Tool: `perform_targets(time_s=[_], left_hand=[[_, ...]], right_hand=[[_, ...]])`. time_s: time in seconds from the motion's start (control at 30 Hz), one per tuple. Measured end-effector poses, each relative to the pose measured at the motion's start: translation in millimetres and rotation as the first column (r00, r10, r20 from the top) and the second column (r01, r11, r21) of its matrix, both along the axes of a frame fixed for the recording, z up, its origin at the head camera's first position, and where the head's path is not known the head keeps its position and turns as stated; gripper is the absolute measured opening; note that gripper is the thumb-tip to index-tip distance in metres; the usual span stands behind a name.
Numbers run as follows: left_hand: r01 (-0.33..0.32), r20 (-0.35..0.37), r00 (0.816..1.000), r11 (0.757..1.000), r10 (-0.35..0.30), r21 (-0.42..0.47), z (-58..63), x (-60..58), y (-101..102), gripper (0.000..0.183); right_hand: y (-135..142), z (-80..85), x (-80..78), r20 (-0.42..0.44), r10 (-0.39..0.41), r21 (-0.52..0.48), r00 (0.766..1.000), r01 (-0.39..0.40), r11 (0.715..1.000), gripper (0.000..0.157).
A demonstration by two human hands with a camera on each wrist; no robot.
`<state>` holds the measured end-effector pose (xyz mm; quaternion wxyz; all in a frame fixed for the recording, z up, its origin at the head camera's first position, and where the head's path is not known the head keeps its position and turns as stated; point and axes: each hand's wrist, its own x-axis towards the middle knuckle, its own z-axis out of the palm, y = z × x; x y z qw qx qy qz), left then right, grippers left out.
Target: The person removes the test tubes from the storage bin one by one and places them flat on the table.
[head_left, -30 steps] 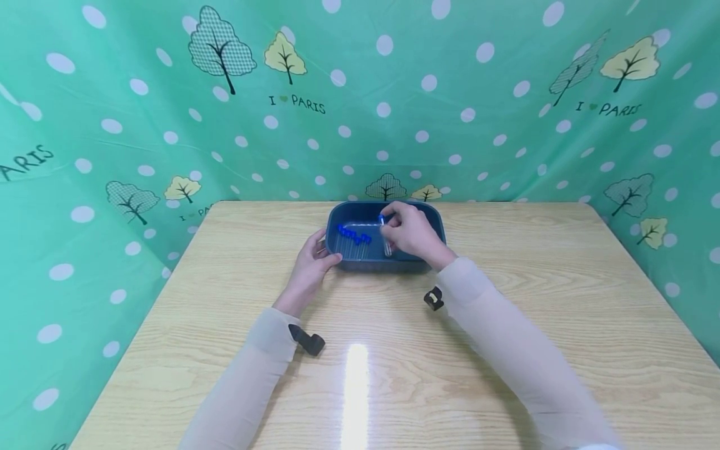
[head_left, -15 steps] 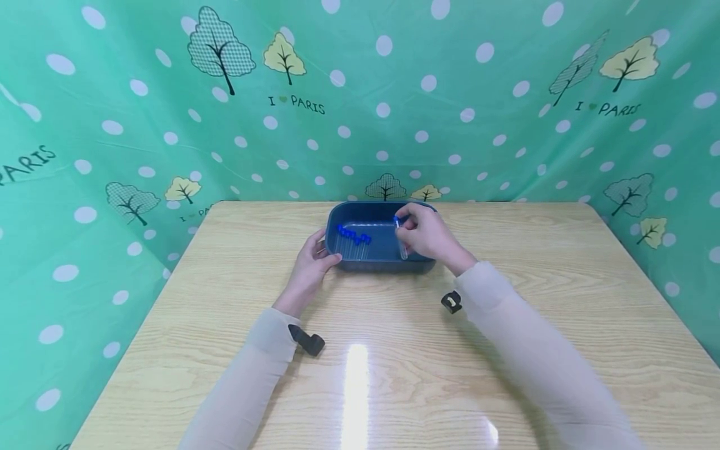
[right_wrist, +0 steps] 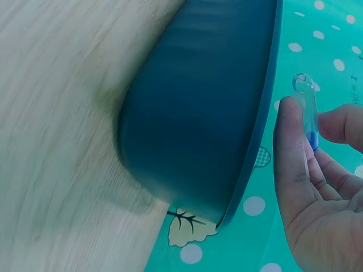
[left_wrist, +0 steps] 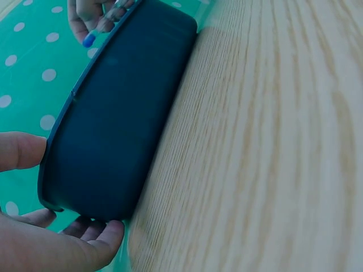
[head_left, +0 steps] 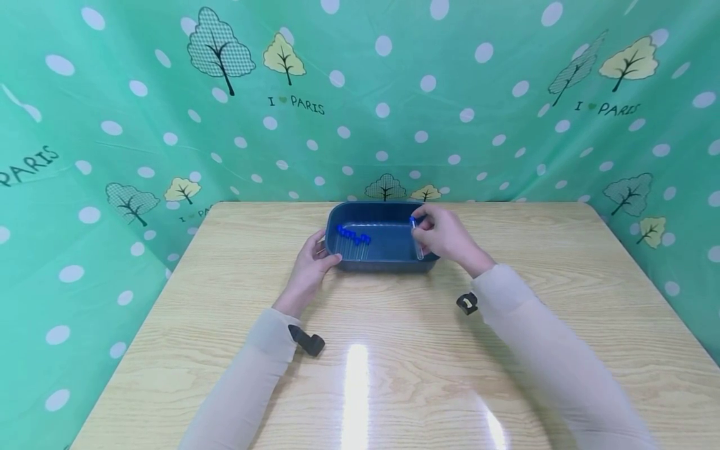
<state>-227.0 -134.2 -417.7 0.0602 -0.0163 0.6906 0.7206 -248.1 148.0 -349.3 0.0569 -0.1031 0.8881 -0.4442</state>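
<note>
A dark blue plastic basin (head_left: 388,267) stands near the back of the table. My left hand (head_left: 309,265) holds its left end, the thumb at the rim and the fingers against the outer wall, as the left wrist view shows. Inside, on the left, several clear test tubes (head_left: 351,250) with blue caps lie side by side in a slanting row. Above the basin's right end, my right hand (head_left: 448,237) pinches one more clear test tube (right_wrist: 309,110) between thumb and fingers. In the head view its blue cap points up and the tube leans slightly.
The wooden table (head_left: 253,237) carries the basin close to its back edge. Behind it hangs a green polka-dot cloth (head_left: 394,144) with printed trees. Black brackets sit at both wrists, the left bracket (head_left: 306,340) and the right bracket (head_left: 467,304). Bright light reflects off the tabletop.
My right hand has moved to the right with the test tube, from the middle of the basin to its right end. The left hand, the basin and the row of tubes have stayed put.
</note>
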Motion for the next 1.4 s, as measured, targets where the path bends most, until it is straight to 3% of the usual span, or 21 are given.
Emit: perform_targets(time_s=[0.87,1.4], left_hand=[[-0.028,-0.014,1.0,0.999,0.028,0.03,-0.8,-0.2,2.5,0.073],[-0.018,-0.007,1.0,1.0,0.018,0.011,-2.9,-1.4,1.2,0.074]], right_hand=[[41.4,0.4,-1.2,0.024,-0.11,0.005,0.994,0.11,0.994,0.038],[60.4,-11.2,-11.3,0.065,-0.142,-0.004,0.988,0.143,0.99,0.038]])
